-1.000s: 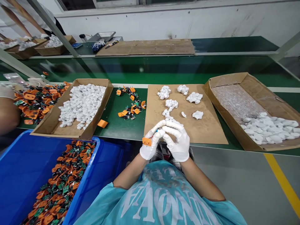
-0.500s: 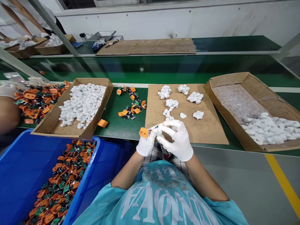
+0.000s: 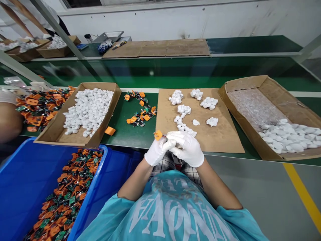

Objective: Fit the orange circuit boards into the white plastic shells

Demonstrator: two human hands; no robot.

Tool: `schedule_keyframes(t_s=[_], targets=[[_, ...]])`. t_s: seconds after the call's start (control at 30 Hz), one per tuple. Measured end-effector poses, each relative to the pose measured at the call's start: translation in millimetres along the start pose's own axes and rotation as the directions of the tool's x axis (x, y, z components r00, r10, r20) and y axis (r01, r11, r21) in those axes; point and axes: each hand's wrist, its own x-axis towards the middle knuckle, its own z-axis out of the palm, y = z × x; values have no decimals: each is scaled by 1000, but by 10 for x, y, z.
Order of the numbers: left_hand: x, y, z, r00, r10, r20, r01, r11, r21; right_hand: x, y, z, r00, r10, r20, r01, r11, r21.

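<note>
The orange plug has shifted higher at the left hand, whose fingers grip it, while from here I can't tell what the right hand holds in curled fingers, and this piece seems unfinished, with orange parts left on the desk.

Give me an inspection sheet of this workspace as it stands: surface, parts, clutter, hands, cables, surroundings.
Surface: green bench, cardboard sheet on it.
Job's things: orange piece at the left hand; white pieces piled on the sheet; more in the left box and right box; orange-and-green clusters between left box and sheet.
Clutter: loose orange part beside the left box.
Hands: white-gloved, left hand and right hand close together; anything between them is hidden.
Cables: short wire at the orange piece.
Surroundings: blue bin of orange-and-green parts; co-worker's gloved hand, far left.
</note>
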Motion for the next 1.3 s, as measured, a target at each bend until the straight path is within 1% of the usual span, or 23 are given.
schedule_keyframes(t_s=[0.1, 0.17, 0.23, 0.3, 0.4, 0.5, 0.57, 0.63, 0.67, 0.7, 0.77, 0.8, 0.83, 0.9, 0.97, 1.03, 1.1, 1.23, 1.3], targets=[[-18, -36, 1, 999, -37, 8, 37, 999, -27, 14, -19, 0, 998, 58, 32, -60, 997, 51], [-40, -103, -10, 996, -73, 52, 77, 995, -68, 18, -14, -3, 998, 40, 50, -44, 994, 98], [-59, -161, -19, 987, -113, 110, 129, 979, -156, 22, -5, -8, 999, 19, 32, -23, 991, 135], [-72, -185, -16, 980, -143, 138, 173, 954, -243, 26, -3, -17, 1000, 23, 20, -26, 986, 164], [-82, -150, 8, 976, -129, 177, 176, 944, -280, 33, -21, -33, 998, 56, 39, -64, 971, 230], [-90, -87, 36, 967, -87, 240, 154, 949, -275, 38, -53, -43, 995, 100, 19, -101, 950, 294], [-94, -73, 50, 968, -89, 233, 156, 946, -286, 36, -77, -47, 991, 131, 12, -128, 939, 318], [-95, -99, 59, 977, -89, 196, 149, 938, -314, 24, -99, -54, 988, 156, 17, -153, 928, 339], [-94, -124, 61, 982, -80, 169, 134, 933, -335, 12, -109, -60, 984, 179, -6, -167, 928, 334], [-94, -156, 62, 989, -63, 136, 108, 928, -356, -3, -118, -67, 975, 212, -60, -185, 934, 307], [-96, -223, 57, 998, -8, 57, 28, 929, -369, -39, -130, -75, 943, 264, -203, -226, 955, 193], [-97, -252, 53, 1000, 25, 6, -21, 937, -348, -58, -132, -74, 930, 266, -253, -241, 962, 125], [-100, -273, 47, 997, 64, -45, -75, 951, -299, -74, -132, -67, 930, 249, -271, -239, 968, 69], [-104, -290, 33, 980, 162, -120, -178, 975, -136, -97, -126, -40, 954, 185, -237, -188, 982, 9], [-105, -271, 19, 956, 259, -139, -256, 966, 39, -107, -116, -9, 967, 132, -217, -137, 990, -8], [-99, -230, 10, 938, 324, -122, -304, 940, 155, -107, -111, 11, 971, 103, -218, -110, 994, -22], [-89, -182, 12, 927, 356, -119, -328, 922, 205, -103, -114, 14, 972, 107, -209, -112, 994, -13], [-65, -124, 25, 920, 372, -121, -340, 914, 222, -96, -138, -5, 960, 200, -198, -194, 980, 48], [-55, -132, 16, 927, 356, -118, -326, 920, 218, -90, -136, -27, 965, 181, -189, -182, 983, 11]])
